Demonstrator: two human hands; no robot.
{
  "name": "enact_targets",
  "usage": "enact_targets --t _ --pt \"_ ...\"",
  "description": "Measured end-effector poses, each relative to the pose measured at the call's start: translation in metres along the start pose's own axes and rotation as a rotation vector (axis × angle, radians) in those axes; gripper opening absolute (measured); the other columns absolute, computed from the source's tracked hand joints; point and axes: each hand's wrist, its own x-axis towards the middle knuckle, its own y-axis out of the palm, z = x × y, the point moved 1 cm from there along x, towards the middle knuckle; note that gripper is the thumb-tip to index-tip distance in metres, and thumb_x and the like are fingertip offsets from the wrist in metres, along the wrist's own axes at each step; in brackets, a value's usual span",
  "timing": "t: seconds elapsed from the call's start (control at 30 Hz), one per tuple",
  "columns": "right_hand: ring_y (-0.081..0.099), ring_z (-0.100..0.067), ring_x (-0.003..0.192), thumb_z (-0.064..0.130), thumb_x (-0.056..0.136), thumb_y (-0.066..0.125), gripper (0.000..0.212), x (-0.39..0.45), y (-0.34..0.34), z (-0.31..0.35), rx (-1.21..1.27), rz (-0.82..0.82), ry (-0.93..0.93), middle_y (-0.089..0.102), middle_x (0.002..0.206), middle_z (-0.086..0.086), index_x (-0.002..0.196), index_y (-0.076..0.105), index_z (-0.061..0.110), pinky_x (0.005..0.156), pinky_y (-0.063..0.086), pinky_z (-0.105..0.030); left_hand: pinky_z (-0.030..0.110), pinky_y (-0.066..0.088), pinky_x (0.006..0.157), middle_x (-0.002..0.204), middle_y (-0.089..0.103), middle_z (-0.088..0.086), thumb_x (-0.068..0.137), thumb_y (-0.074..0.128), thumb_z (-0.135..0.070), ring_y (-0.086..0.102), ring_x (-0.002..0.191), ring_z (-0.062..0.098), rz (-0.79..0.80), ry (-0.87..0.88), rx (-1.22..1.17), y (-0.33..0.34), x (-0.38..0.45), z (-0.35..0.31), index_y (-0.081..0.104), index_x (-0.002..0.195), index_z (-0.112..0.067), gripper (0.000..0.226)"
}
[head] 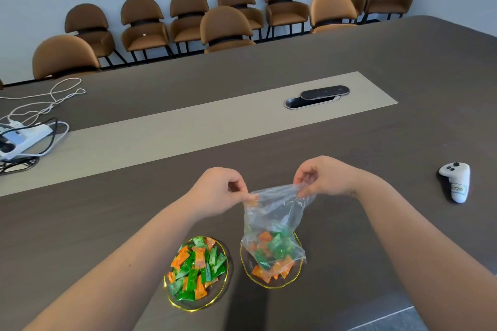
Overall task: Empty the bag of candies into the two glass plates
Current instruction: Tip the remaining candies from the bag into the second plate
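Observation:
A clear plastic bag hangs upside down over the right glass plate. My left hand pinches one upper corner and my right hand pinches the other. Orange and green wrapped candies sit bunched at the bag's lower end, some spilling onto the right plate. The left glass plate, gold-rimmed like the other, holds a heap of orange and green candies.
A white game controller lies on the table to the right. A power strip with tangled cables sits at the far left. A cable port with a raised lid is in the table's centre strip. Brown chairs line the far side.

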Motion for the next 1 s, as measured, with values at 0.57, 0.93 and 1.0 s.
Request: enact_targets --t 0.57,0.93,1.0 --pt "0.057 -0.011 0.066 0.021 0.071 0.080 0.017 0.001 -0.001 -0.003 0.083 0.008 0.045 0.066 0.066 0.008 0.077 0.067 0.013 0.069 0.049 -0.026 0.027 0.050 0.073 0.086 0.068 -0.002 0.088 0.056 -0.020 0.061 0.080 0.015 0.035 0.166 0.069 0.011 -0.010 0.000 0.060 0.082 -0.016 0.009" --pt "0.058 -0.012 0.063 0.015 0.075 0.078 0.014 -0.005 -0.006 -0.005 0.193 -0.072 0.042 0.067 0.070 -0.004 0.082 0.071 0.006 0.068 0.052 -0.029 0.033 0.050 0.074 0.079 0.060 -0.012 0.087 0.056 -0.014 0.056 0.074 0.014 0.001 0.250 0.120 0.010 -0.011 -0.005 0.051 0.099 -0.015 0.013" --pt "0.057 -0.010 0.059 0.015 0.076 0.077 0.011 -0.006 -0.007 -0.003 0.210 -0.076 0.028 0.066 0.069 -0.005 0.080 0.070 0.007 0.068 0.053 -0.029 0.026 0.050 0.075 0.078 0.061 -0.013 0.085 0.060 -0.017 0.060 0.076 0.013 -0.014 0.212 0.098 0.010 -0.009 -0.005 0.059 0.100 -0.016 0.014"
